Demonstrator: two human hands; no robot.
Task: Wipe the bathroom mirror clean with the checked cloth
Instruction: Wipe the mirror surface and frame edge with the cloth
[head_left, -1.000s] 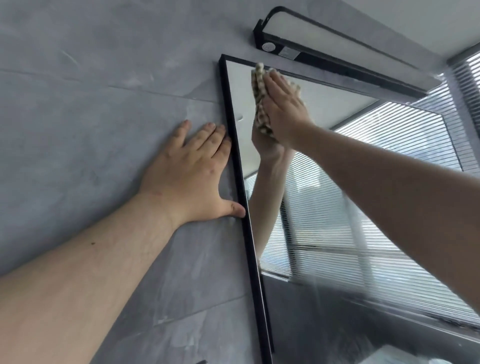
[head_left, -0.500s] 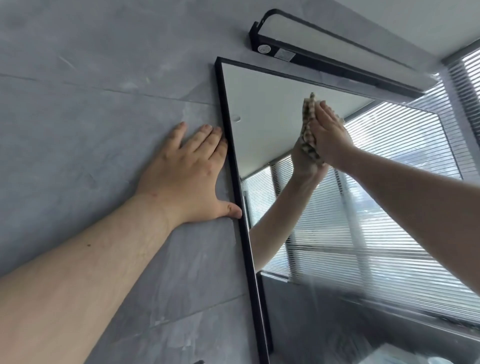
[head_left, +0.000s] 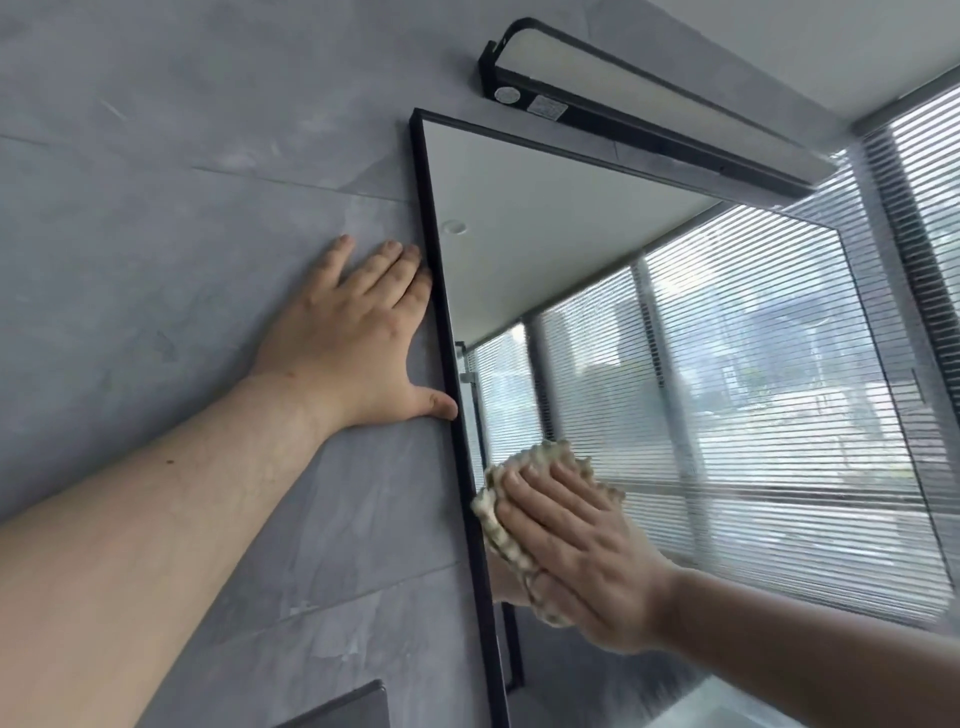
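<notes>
right hand (head_left: 576, 556) presses flat on checked cloth (head_left: 543, 457), mostly hidden under it, on mirror (head_left: 571, 234); left hand (head_left: 358, 332) spread on wall (head_left: 156, 260)

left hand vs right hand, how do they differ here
The left hand lies on the grey wall, thumb touching the black frame; the right hand is on the mirror. The left hand holds nothing; the right hand presses the checked cloth to the glass. The left hand sits higher than the right hand. Both are flat, fingers straight.
</notes>
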